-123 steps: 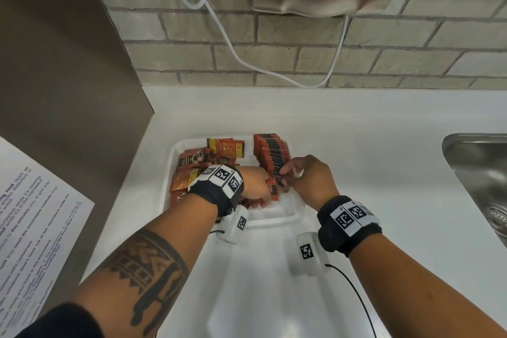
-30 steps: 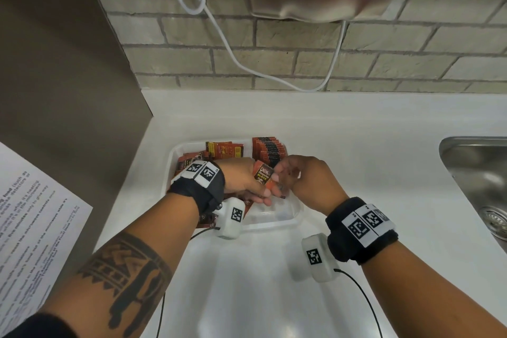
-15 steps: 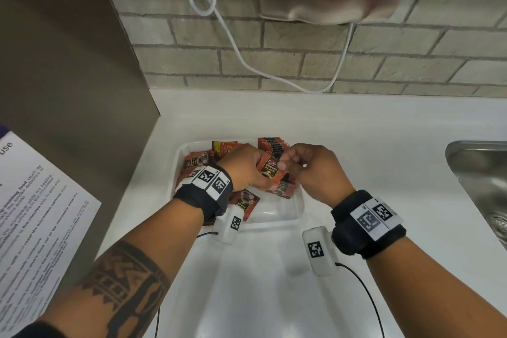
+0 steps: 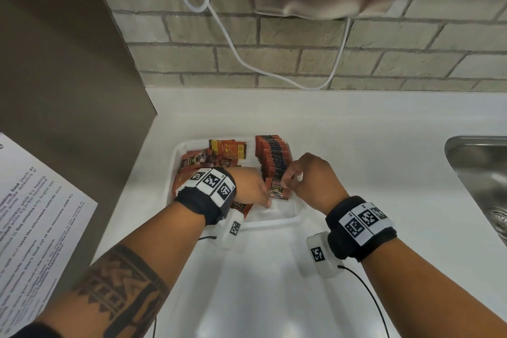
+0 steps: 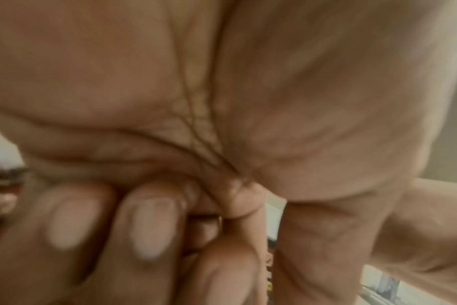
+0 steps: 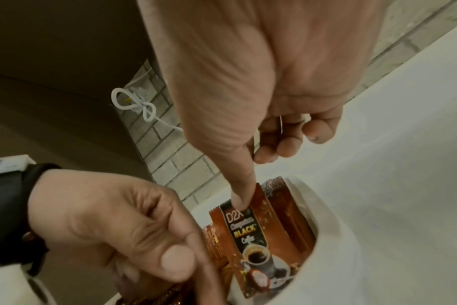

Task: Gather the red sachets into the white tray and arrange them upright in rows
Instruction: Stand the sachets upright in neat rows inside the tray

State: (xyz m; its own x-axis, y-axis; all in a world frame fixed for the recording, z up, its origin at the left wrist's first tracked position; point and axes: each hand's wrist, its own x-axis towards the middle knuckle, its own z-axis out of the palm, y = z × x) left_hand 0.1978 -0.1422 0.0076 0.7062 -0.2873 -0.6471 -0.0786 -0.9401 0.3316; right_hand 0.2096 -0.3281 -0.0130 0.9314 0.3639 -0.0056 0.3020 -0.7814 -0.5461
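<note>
Where the white tray sits on the counter, the head view shows an upright row of sachets along its right wall and loose sachets piled at its left; the near right corner is bare. The right hand pinches the top of the front sachet, the left hand touching its lower edge. A sink lies well to the right.

The left wrist view is blurred, filled by curled fingers; what they hold cannot be told.

In the right wrist view the thumb presses the front sachet's face just inside the tray's rim.
</note>
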